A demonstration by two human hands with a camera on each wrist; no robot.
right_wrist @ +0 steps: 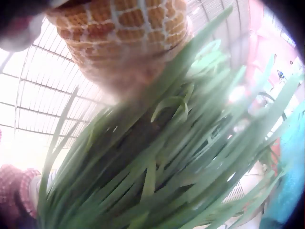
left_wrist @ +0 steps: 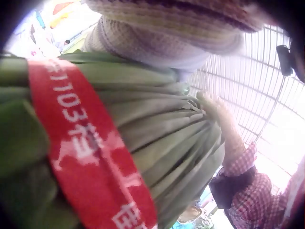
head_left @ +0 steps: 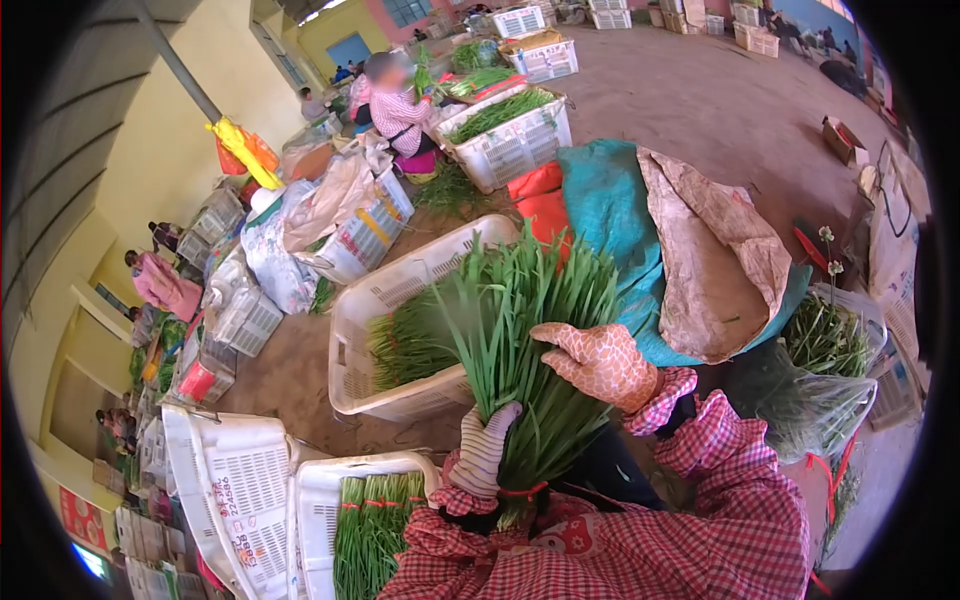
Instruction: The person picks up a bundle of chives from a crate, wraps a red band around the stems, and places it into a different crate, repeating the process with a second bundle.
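Observation:
My left hand (head_left: 485,450), in a striped knit glove, grips a thick bundle of garlic chives (head_left: 530,330) around its lower part. The bundle leans up and away from my lap, its leaf ends fanned out. A red band (left_wrist: 90,138) with white print circles it near the base, below the left hand. My right hand (head_left: 600,368), in an orange glove with a white net pattern, lies over the leaves on the right side, its fingers extended and slightly bent. In the right wrist view the orange glove (right_wrist: 124,38) sits against the leaves, its fingertips blurred.
A white crate (head_left: 345,350) with loose chives stands ahead. Banded bundles (head_left: 375,540) fill another crate at lower left. A teal sack (head_left: 610,220) and brown sack (head_left: 700,250) lie ahead right, with a plastic bag of greens (head_left: 830,340) beside me. A person (head_left: 400,115) sits farther off.

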